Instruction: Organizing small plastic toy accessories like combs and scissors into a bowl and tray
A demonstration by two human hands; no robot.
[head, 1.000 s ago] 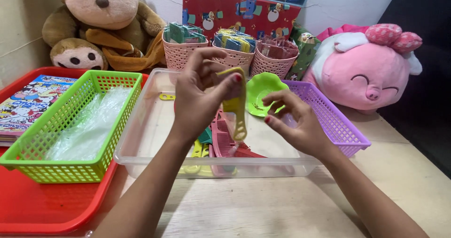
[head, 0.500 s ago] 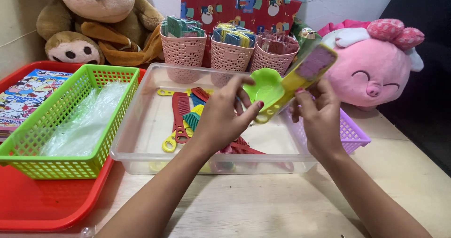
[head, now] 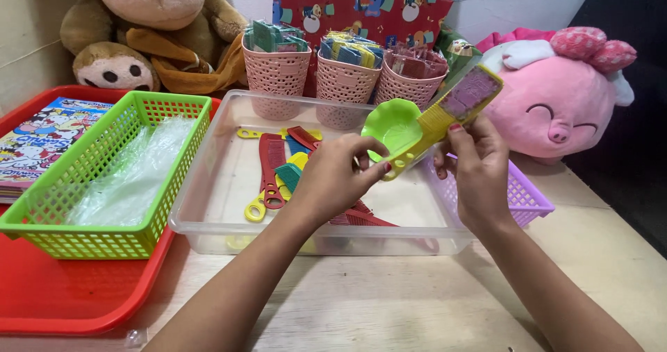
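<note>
Hands meet above the clear plastic tub (head: pixel 208 206) on the counter (head: pixel 389 303). The right hand (head: pixel 476 168) has its fingers (head: pixel 455 133) closed around the middle of a yellow comb (head: pixel 445 116), which tilts up to the right, its upper end in a clear sleeve over a purplish card. The left hand (head: pixel 333 178) pinches the comb's lower end between thumb and forefinger, just in front of a green scalloped dish (head: pixel 389 123). Loose combs (head: pixel 278 168) in red, yellow and teal lie inside the tub. A green basket (head: pixel 104 178) holding clear wrappers sits on a red tray (head: pixel 62 296) to the left; a purple basket (head: pixel 528 199) stands at right. Three pink cups (head: pixel 278 74) stand behind the tub, between a plush monkey (head: pixel 153 19) and a pink plush pig (head: pixel 556 109).
</note>
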